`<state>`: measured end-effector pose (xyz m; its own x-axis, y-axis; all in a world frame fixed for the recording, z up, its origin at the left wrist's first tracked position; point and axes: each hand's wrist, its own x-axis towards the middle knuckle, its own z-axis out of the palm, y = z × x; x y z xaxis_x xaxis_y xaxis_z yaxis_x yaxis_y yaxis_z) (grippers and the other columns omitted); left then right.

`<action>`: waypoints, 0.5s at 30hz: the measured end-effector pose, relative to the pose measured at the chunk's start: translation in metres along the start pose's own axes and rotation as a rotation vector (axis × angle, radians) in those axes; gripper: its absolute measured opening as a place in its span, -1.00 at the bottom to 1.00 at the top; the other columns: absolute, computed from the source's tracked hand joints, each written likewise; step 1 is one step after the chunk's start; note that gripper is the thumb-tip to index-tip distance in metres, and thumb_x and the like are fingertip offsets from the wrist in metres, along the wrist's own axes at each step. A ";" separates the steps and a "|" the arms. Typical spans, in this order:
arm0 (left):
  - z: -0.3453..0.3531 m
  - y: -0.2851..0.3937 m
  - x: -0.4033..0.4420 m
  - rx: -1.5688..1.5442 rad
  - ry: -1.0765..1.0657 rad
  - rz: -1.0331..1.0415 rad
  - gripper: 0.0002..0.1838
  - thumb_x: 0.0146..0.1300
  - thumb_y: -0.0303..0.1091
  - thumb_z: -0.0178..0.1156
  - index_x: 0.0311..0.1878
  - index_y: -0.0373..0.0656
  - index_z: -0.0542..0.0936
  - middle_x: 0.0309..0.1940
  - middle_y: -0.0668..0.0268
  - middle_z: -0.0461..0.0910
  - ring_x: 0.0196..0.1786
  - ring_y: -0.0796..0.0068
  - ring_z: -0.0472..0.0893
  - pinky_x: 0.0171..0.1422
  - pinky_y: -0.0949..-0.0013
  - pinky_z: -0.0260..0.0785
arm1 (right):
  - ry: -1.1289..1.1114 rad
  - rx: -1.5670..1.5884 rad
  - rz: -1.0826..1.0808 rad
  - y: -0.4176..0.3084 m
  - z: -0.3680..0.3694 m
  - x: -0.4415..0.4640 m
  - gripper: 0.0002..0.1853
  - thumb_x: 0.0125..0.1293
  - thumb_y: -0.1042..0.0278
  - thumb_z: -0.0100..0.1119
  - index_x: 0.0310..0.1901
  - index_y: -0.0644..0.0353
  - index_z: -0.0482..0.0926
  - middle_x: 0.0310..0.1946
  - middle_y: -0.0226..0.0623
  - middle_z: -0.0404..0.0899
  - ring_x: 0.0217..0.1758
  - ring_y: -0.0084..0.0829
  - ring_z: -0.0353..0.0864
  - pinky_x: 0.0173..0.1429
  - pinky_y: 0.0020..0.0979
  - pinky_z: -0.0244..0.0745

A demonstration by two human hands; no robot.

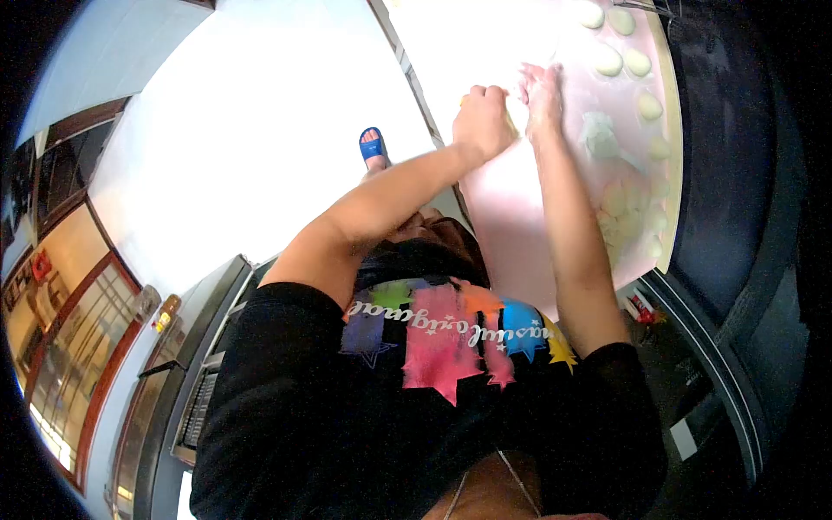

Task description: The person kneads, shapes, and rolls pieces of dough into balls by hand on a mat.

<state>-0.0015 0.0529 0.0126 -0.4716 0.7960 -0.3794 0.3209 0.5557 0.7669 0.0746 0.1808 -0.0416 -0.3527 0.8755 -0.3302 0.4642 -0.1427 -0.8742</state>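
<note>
My left hand (486, 121) is closed in a fist over the pale pink work surface (513, 247). Something yellowish peeks out at both sides of the fist, but glare and the fingers hide its kind. Just to the right, my right hand (542, 97) reaches forward with fingers apart, their tips whitened as if by flour. Bright glare between and beyond the hands hides what lies there. Pale oval dough pieces (607, 60) line the right side of the surface. A whitish crumpled item (598, 134) lies right of my right forearm.
Nearer my body, a cluster of pale pieces (619, 211) lies on the surface by its right edge. A dark panel (728, 156) borders that edge. At left are a glaring white floor, a blue sandal (372, 143) on a foot, and a dark-framed cabinet (212, 338).
</note>
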 end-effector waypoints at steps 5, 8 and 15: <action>0.021 -0.040 -0.048 0.023 0.073 0.253 -0.36 0.07 -0.43 0.37 0.28 -0.21 0.45 0.11 0.01 0.52 0.30 -0.08 0.40 0.38 -0.01 0.34 | 0.371 -0.502 -0.484 0.049 0.023 -0.078 -0.71 0.47 0.23 -0.05 0.02 0.25 0.52 0.02 0.02 0.56 0.15 -0.04 0.52 0.19 -0.10 0.37; -0.002 -0.041 -0.040 -0.071 -0.007 0.174 -0.33 0.09 -0.39 0.37 0.31 -0.23 0.42 0.12 -0.05 0.50 0.26 -0.11 0.44 0.36 0.00 0.38 | 0.309 -0.751 -0.548 0.028 0.020 -0.067 -0.71 0.43 0.21 0.00 0.06 0.16 0.53 0.07 -0.04 0.57 0.20 -0.06 0.50 0.27 -0.04 0.30; -0.034 0.017 0.023 0.128 -0.222 -0.049 -0.36 0.16 -0.31 0.34 0.33 -0.19 0.43 0.23 -0.07 0.43 0.30 -0.07 0.47 0.35 0.06 0.45 | 0.126 -0.820 -0.411 -0.007 0.017 0.000 -0.64 0.45 -0.01 0.00 0.03 0.05 0.60 0.00 -0.21 0.66 0.20 -0.06 0.53 0.31 -0.01 0.29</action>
<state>-0.0350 0.0719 0.0347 -0.3022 0.7928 -0.5293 0.4100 0.6094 0.6787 0.0580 0.1737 -0.0414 -0.5482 0.8357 0.0329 0.7691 0.5192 -0.3727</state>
